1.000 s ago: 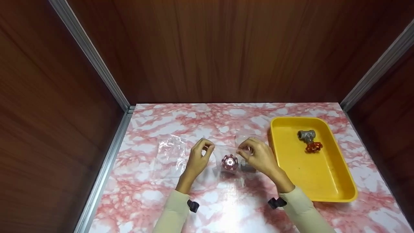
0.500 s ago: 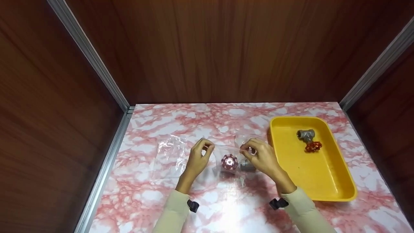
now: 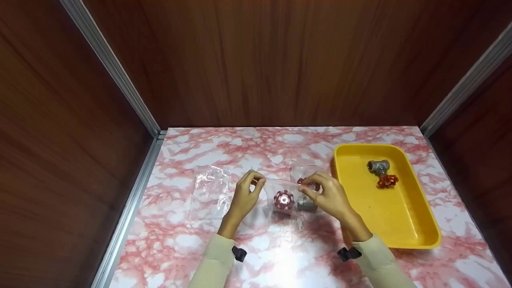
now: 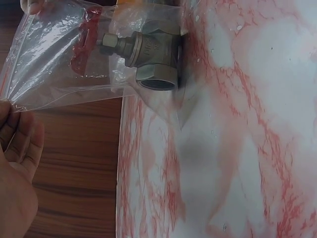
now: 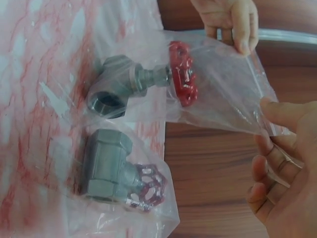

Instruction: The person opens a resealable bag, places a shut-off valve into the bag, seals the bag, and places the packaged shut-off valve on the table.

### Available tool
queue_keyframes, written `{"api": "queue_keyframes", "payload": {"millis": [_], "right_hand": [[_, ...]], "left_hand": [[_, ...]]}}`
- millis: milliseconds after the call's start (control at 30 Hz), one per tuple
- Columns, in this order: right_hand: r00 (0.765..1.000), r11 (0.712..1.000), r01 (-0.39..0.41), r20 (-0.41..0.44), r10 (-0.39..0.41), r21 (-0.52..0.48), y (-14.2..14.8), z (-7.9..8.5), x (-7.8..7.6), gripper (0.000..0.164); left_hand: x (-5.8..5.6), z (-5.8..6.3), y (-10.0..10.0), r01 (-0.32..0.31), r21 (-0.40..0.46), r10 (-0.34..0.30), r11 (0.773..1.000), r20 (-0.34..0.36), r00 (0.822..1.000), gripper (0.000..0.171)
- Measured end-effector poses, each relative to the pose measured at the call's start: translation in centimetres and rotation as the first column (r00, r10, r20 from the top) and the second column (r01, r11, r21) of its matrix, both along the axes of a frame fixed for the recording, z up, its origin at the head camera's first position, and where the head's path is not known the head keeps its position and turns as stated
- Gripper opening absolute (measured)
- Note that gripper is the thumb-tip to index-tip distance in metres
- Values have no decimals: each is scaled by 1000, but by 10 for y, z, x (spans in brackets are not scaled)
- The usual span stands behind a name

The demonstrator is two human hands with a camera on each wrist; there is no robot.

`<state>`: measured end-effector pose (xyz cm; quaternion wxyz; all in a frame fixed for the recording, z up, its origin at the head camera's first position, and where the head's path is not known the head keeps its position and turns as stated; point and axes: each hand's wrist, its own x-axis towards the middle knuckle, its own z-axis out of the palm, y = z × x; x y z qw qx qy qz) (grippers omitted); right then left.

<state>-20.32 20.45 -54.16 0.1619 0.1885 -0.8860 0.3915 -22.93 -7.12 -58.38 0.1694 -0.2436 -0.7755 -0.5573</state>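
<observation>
A clear zip bag [image 4: 49, 54] stands upright on the table between the hands, around a grey metal gate valve [image 4: 158, 54] whose red handwheel [image 3: 284, 200] faces up. My left hand [image 3: 247, 194] pinches the bag's top corner on the left. With thumb and index finger, my right hand [image 3: 327, 196] pinches the other end of the zip edge, its remaining fingers loosely curled in the right wrist view. Close beside lies a second gate valve [image 5: 106, 163] on its side in its own clear bag, partly under the right hand in the head view.
At the left, a flat clear bag [image 3: 212, 188] lies on the marbled table [image 3: 188, 242]. To the right stands a yellow tray [image 3: 388, 216], with an unbagged gate valve [image 3: 383, 174] in it. Dark wood-grain panels [image 3: 248, 64] enclose the table at the back and sides.
My right hand has slid a little to the right along the bag's top edge, uncovering more of the valve beside it. The left hand has stayed in place.
</observation>
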Motion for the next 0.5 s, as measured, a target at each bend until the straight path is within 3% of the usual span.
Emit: {"api": "queue_keyframes", "payload": {"millis": [100, 267, 500], "right_hand": [[1000, 1000, -1, -7, 1, 1, 3, -2, 1, 12], [996, 1000, -6, -88, 7, 21, 4, -4, 1, 9], [983, 997, 52, -179, -42, 53, 3, -2, 2, 12]], "left_hand": [[-1, -1, 1, -9, 5, 9, 1000, -9, 1000, 9], [-1, -2, 1, -7, 9, 7, 1000, -22, 1000, 12], [1, 0, 0, 9, -1, -9, 1000, 27, 1000, 13]]}}
